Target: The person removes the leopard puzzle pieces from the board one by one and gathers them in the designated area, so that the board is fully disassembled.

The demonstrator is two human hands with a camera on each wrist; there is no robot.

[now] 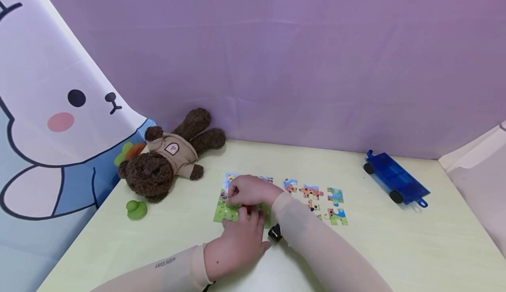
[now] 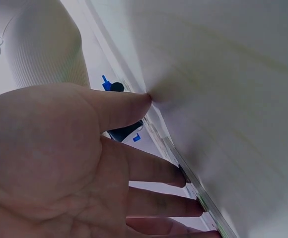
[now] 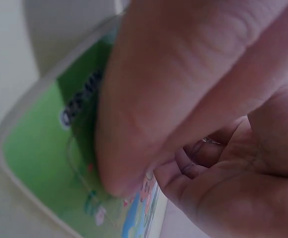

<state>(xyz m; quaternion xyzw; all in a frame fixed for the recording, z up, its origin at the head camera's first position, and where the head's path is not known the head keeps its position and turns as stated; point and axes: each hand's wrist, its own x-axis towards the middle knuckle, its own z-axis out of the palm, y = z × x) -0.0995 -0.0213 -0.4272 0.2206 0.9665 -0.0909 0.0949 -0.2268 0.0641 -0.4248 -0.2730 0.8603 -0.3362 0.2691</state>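
A colourful jigsaw puzzle board (image 1: 221, 213) with a green lower part lies on the table, partly covered by both hands. My left hand (image 1: 239, 243) rests at its near edge, fingers extended onto the board; in the left wrist view the fingertips (image 2: 193, 206) touch the board's rim and the thumb touches the tabletop. Over the board's middle is my right hand (image 1: 253, 189), its fingers bent downward. In the right wrist view a finger (image 3: 134, 148) touches the green printed surface (image 3: 39, 148); whether a piece is between the fingertips is hidden. Several loose jigsaw pieces (image 1: 312, 192) lie to the right.
A brown teddy bear (image 1: 152, 173) lies at the back left, with a green toy duck (image 1: 136, 210) in front of it. A blue toy wagon (image 1: 397, 178) stands at the far right. Behind the table hangs a purple cloth (image 1: 276, 63).
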